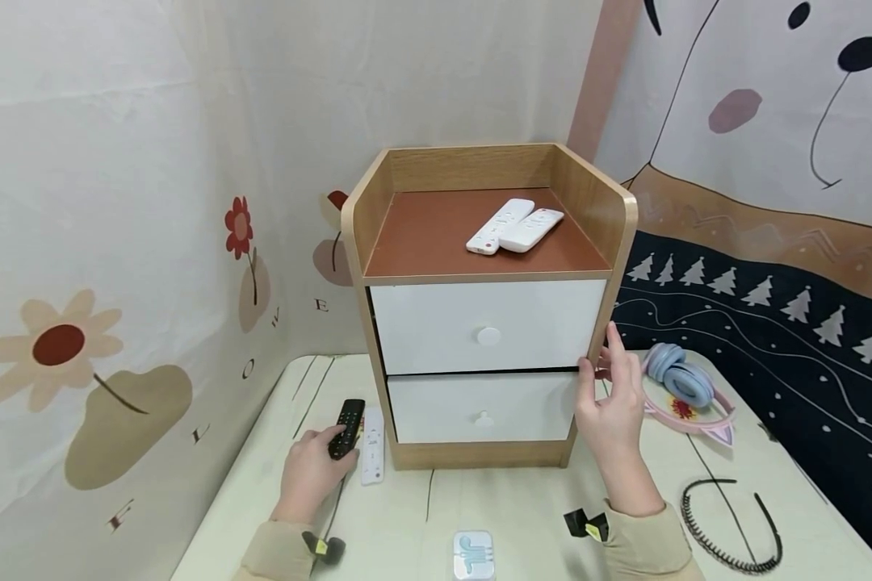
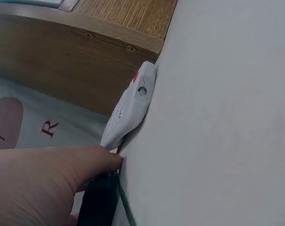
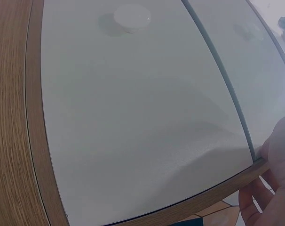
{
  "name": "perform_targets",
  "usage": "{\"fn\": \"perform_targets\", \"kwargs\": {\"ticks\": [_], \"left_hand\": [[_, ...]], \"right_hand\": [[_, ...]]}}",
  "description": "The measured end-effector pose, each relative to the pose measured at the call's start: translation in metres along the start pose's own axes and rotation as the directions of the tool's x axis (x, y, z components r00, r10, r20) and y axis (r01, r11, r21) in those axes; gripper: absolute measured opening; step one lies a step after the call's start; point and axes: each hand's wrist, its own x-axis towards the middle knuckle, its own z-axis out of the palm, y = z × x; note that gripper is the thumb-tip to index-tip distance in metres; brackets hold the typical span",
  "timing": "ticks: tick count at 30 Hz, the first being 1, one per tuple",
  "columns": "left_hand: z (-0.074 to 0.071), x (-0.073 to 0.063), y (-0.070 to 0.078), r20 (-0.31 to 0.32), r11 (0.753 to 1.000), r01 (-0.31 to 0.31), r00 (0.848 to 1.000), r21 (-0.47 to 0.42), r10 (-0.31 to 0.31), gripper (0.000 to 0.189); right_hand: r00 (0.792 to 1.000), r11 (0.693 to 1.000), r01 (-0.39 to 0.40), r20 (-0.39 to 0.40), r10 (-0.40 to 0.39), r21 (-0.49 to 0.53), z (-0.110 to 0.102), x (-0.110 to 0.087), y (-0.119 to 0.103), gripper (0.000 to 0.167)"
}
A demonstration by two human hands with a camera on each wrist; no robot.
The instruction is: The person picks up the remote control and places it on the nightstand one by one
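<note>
On the left of the table, my left hand (image 1: 311, 474) grips a black remote control (image 1: 347, 429), thumb and fingers on its sides. Right beside it lies a white remote control (image 1: 372, 445), close to the cabinet's left foot; the left wrist view shows this white remote (image 2: 130, 106) by my thumb. A small wooden cabinet (image 1: 480, 456) with two white drawers stands in the middle. My right hand (image 1: 614, 407) holds the cabinet's right edge, thumb at the front and fingers along the side. In the right wrist view this hand (image 3: 279, 174) is beside the gap between the drawers.
Two white remotes (image 1: 500, 227) lie partly overlapping on the cabinet's brown top. Blue and pink headphones (image 1: 686, 383) and a black headband (image 1: 727, 553) lie at the right. A small case with light-blue earphones (image 1: 473, 555) is at the front. Printed cloth (image 1: 116, 202) hangs behind the table.
</note>
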Motion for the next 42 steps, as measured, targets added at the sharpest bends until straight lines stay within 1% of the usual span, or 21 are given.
{"fn": "perform_targets", "kwargs": {"ticks": [3, 7, 13, 16, 20, 23, 26, 28, 30, 31, 32, 34, 37, 38, 40, 41, 42], "left_hand": [[-0.001, -0.001, 0.001, -0.003, 1.0, 0.011, 1.0, -0.005, -0.012, 0.059], [-0.002, -0.002, 0.001, -0.021, 0.999, 0.027, 0.999, -0.043, -0.028, 0.057], [-0.011, -0.004, 0.004, -0.077, 0.995, 0.032, 0.996, -0.091, -0.039, 0.052], [-0.017, -0.004, 0.008, -0.125, 0.993, 0.012, 0.992, -0.116, -0.027, 0.048], [-0.027, -0.002, 0.017, -0.193, 0.989, -0.021, 0.981, -0.147, -0.007, 0.045], [-0.036, -0.002, 0.026, -0.217, 0.983, -0.03, 0.976, -0.182, -0.01, 0.043], [-0.049, -0.003, 0.037, -0.237, 0.976, -0.037, 0.971, -0.217, -0.016, 0.042], [-0.059, -0.004, 0.045, -0.273, 0.971, -0.057, 0.962, -0.231, -0.009, 0.04], [-0.07, -0.005, 0.054, -0.328, 0.967, -0.1, 0.945, -0.233, 0.019, 0.036], [-0.076, -0.005, 0.059, -0.361, 0.963, -0.132, 0.932, -0.234, 0.04, 0.034], [-0.082, -0.005, 0.063, -0.396, 0.96, -0.165, 0.916, -0.228, 0.063, 0.033], [-0.094, -0.005, 0.073, -0.463, 0.948, -0.234, 0.879, -0.215, 0.112, 0.03], [-0.113, -0.004, 0.087, -0.546, 0.925, -0.335, 0.816, -0.18, 0.19, 0.029], [-0.12, -0.004, 0.092, -0.567, 0.918, -0.361, 0.796, -0.165, 0.211, 0.029], [-0.132, -0.002, 0.101, -0.596, 0.902, -0.404, 0.765, -0.15, 0.244, 0.03], [-0.138, -0.001, 0.105, -0.608, 0.895, -0.422, 0.752, -0.146, 0.256, 0.03], [-0.143, 0.001, 0.108, -0.615, 0.888, -0.434, 0.744, -0.151, 0.259, 0.03]], "right_hand": [[1.0, 1.0, 0.002, 0.001, -0.002, 0.001, 0.0, 0.0, 0.0, 0.071], [1.0, 1.0, 0.006, -0.002, -0.006, 0.006, -0.001, 0.0, 0.0, 0.07], [1.0, 1.0, 0.021, -0.011, -0.021, 0.01, 0.002, 0.0, 0.001, 0.07], [1.0, 1.0, 0.016, -0.008, -0.016, 0.009, 0.002, -0.001, 0.001, 0.07], [1.0, 1.0, 0.0, 0.006, 0.0, 0.01, 0.002, -0.002, 0.001, 0.069], [1.0, 1.0, 0.005, 0.004, -0.005, 0.013, 0.002, -0.002, 0.001, 0.069], [1.0, 1.0, 0.021, -0.011, -0.021, 0.015, 0.002, -0.003, 0.001, 0.07], [1.0, 1.0, 0.022, -0.012, -0.021, 0.015, 0.001, -0.003, 0.002, 0.07], [1.0, 1.0, 0.022, -0.013, -0.022, 0.012, 0.001, -0.003, 0.002, 0.07], [1.0, 1.0, 0.021, -0.012, -0.021, 0.011, 0.0, -0.003, 0.002, 0.07], [1.0, 1.0, 0.022, -0.014, -0.022, 0.01, 0.0, -0.003, 0.002, 0.07], [1.0, 1.0, 0.019, -0.011, -0.019, 0.007, 0.0, -0.003, 0.002, 0.07], [1.0, 1.0, 0.012, -0.002, -0.012, 0.008, 0.0, -0.002, 0.002, 0.071], [1.0, 1.0, 0.013, -0.002, -0.013, 0.008, 0.001, -0.002, 0.003, 0.07], [1.0, 1.0, 0.016, -0.003, -0.016, 0.004, 0.001, -0.002, 0.003, 0.07], [1.0, 1.0, 0.022, -0.007, -0.022, 0.003, 0.001, -0.001, 0.003, 0.07], [1.0, 1.0, 0.026, -0.01, -0.026, 0.0, 0.001, -0.001, 0.003, 0.07]]}}
